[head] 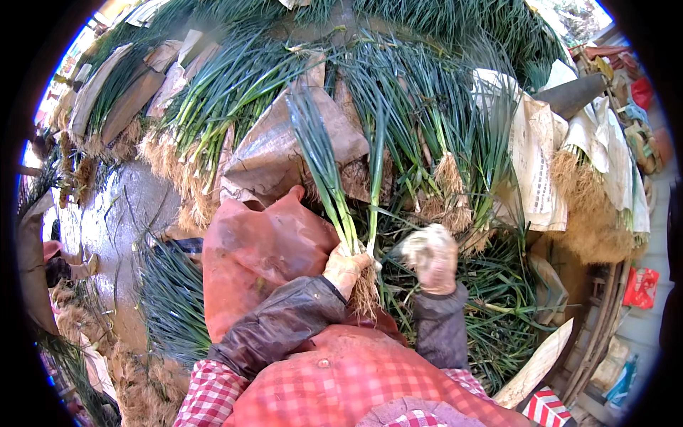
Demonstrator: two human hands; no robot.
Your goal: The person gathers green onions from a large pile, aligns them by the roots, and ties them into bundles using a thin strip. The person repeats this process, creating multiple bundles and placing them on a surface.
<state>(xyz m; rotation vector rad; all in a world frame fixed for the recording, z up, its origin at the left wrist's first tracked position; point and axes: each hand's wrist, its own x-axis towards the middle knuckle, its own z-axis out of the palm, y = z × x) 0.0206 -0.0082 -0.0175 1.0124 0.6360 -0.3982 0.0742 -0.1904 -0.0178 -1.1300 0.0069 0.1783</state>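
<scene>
My left hand (349, 267) is closed around the white stems of a small bunch of green onions (335, 195), just above their tangled roots (365, 296). The leaves point up and away from me, with one stalk (376, 176) standing apart from the others. To the right of the bunch is my right hand (431, 259), blurred, in what looks like a pale glove. Whether its fingers hold anything is not clear. Below it lies a heap of loose onion leaves (496, 299). A red apron (267, 256) covers my lap.
More green onions (235, 96) lie ahead over brown sacking (299, 139), roots towards me. White sacks (539, 165) wrap bundles on the right. Wet floor (128, 203) shows at left, near another person's hand (85, 267). A pointed wooden piece (539, 363) juts up at lower right.
</scene>
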